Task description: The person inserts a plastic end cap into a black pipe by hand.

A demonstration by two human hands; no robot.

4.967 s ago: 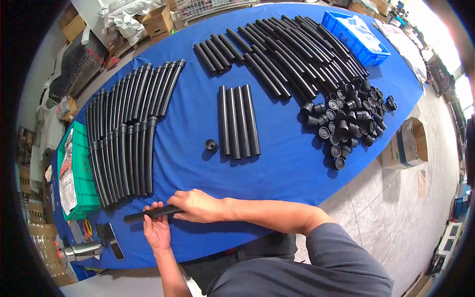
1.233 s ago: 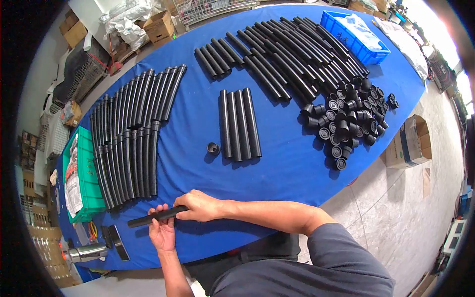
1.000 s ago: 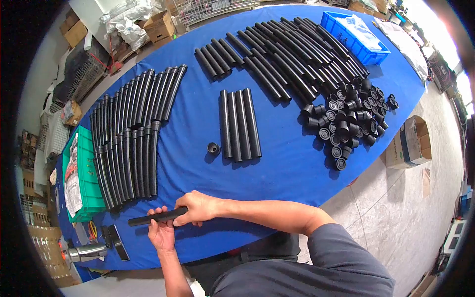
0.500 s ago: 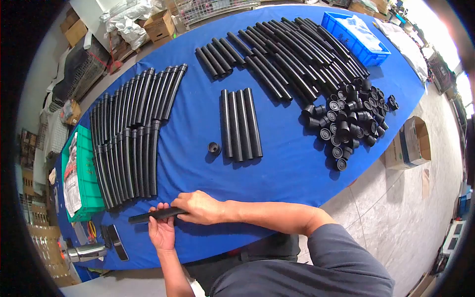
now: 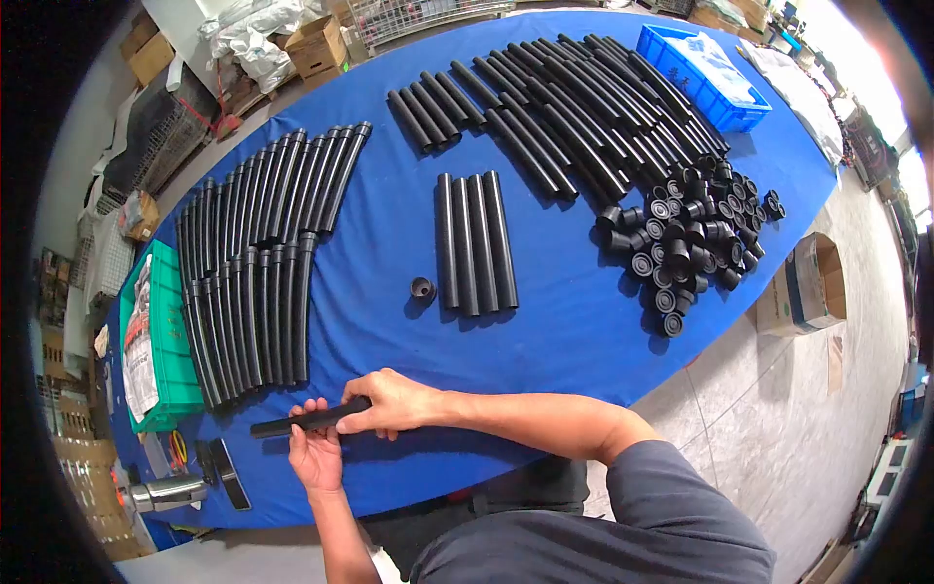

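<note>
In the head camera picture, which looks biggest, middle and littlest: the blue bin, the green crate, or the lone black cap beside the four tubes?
1. Green crate, though it is nearer the camera and the fisheye lens stretches it, so its lead over the bin is unsure.
2. Blue bin, close in look.
3. Lone black cap, clearly the littlest.

1. The left hand [image 5: 315,456] sits near the front edge, palm facing away, its fingers curled up around a thin black piece.
2. The right hand [image 5: 391,402] lies palm down just right of it, fingers closed over the same piece.
3. The right forearm stretches rightward, bare to a grey sleeve.
</note>
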